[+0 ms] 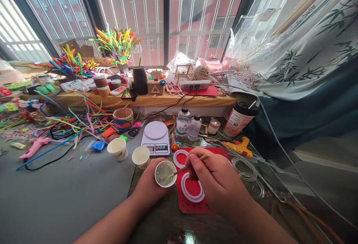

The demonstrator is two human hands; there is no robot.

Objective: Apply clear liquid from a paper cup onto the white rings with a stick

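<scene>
Holds a round paper cup [165, 186] of translucent liquid [164, 170] in curled left fingers [152, 167], over the dark worktop [156, 210]; pinches a thin wooden stick [182, 169], tip in the cup, between right fingers [199, 167], near smooth pale rings [192, 199].

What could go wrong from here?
1. Spill: the left hand holds an open paper cup of liquid; a hard stir with the stick might slop some over the rim.

2. Drips: the right hand is above the red sheet and its white rings, so lifting the stick out could drip there.

3. Knock: another paper cup sits close to the left hand and might get tipped.
</scene>
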